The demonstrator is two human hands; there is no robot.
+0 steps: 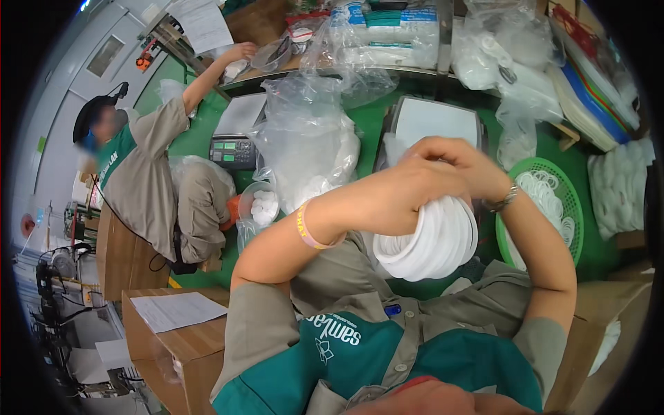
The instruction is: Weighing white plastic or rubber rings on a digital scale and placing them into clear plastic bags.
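Note:
A thick bundle of white rings hangs in front of my lap, its loops fanned out below my hands. My left hand is closed on the upper part of the bundle, its fingertips hidden behind the rings. From the other side my right hand comes over and meets the left at the top of the bundle, fingers bent in; where its tips grip is partly hidden. Right of my right forearm, a green basket contains more white rings. Just beyond my hands stands a scale with a pale flat top.
A clear plastic bag stands left of the scale, near a tub of white pieces. Another scale lies farther left. A co-worker sits at left, one arm reaching to the bench. Cardboard boxes flank me.

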